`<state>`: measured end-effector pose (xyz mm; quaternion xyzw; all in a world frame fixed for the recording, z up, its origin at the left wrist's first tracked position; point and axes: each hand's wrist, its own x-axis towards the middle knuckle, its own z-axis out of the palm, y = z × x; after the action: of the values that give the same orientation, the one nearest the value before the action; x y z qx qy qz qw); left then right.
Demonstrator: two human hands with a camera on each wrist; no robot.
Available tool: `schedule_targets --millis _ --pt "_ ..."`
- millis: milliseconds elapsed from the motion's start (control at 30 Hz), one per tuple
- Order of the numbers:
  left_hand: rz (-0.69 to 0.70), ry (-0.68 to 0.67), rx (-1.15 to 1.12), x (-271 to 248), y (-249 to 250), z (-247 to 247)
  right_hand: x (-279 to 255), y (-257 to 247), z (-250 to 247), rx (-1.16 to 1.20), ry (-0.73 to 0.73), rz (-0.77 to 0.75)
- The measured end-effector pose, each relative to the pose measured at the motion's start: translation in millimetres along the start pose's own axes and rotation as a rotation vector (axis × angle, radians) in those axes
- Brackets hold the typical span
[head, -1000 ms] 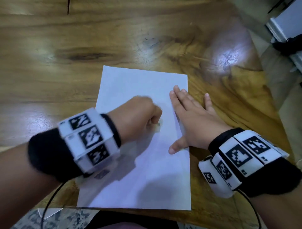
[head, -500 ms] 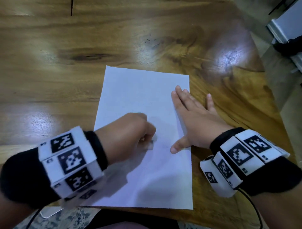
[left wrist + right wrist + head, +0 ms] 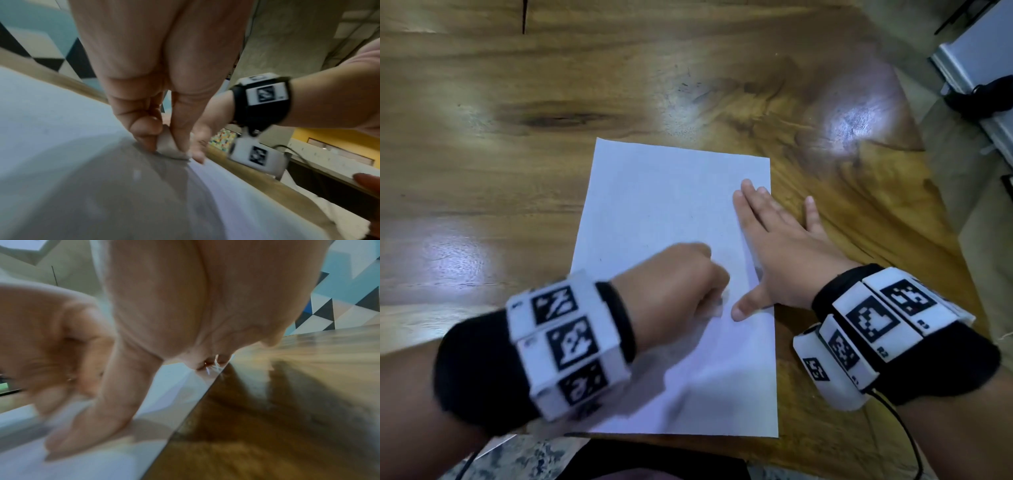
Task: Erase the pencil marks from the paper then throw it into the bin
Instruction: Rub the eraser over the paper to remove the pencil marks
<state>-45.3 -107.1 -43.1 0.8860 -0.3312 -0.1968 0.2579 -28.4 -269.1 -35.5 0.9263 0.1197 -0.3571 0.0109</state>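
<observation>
A white sheet of paper [image 3: 664,205] lies on the wooden table [image 3: 482,154], its near edge at the table's front. Faint pencil specks show near its middle. My left hand [image 3: 681,284] is curled over the sheet's lower middle and pinches a small white eraser [image 3: 171,148] between thumb and fingers, its tip against the paper [image 3: 51,121]. My right hand [image 3: 780,246] lies flat with straight fingers on the sheet's right edge, its thumb [image 3: 86,421] pressing on the paper [image 3: 92,464] and the little finger on bare wood. No bin is in view.
The table's right corner [image 3: 914,164] drops off to a grey floor. A white object with a dark item on it [image 3: 983,89] stands at the far right. A black cable [image 3: 907,431] runs from my right wristband. Patterned floor [image 3: 500,459] shows below the front edge.
My left hand rubbed the eraser down toward me and has come back up and right, close to the right thumb. The right hand stays flat on the paper's edge.
</observation>
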Motion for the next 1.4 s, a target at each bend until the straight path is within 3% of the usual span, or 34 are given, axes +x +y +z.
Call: schedule_targets --millis 100,333,567,800,1000,1133,1200,1400 --pt "-0.009 -0.008 0.005 -1.1 -4.0 0.8 -0.8 -0.4 -0.2 0.002 0.003 -0.008" --pt "-0.177 0.116 0.098 62.4 -14.1 -35.7 -0.2 -1.2 -0.8 -0.015 0.0 0.001" --pt "-0.066 -0.031 0.071 0.6 -3.6 -1.4 0.0 -0.4 0.4 -0.002 0.021 -0.02" --pt "-0.143 -0.003 0.02 -1.7 -2.9 1.8 -15.3 9.2 13.9 0.078 0.064 0.042" --pt "-0.172 -0.161 0.132 33.5 3.6 -24.3 -21.1 10.5 18.6 0.055 0.058 0.053" --pt "-0.204 0.07 0.092 77.4 4.6 -36.8 -20.0 10.0 18.7 0.035 0.051 0.065" --pt "-0.197 0.101 0.068 76.7 5.6 -29.9 -19.7 10.2 19.1 0.033 0.051 0.065" --pt "-0.02 -0.101 -0.002 9.5 11.2 5.0 -20.5 11.4 19.6 0.061 0.056 0.056"
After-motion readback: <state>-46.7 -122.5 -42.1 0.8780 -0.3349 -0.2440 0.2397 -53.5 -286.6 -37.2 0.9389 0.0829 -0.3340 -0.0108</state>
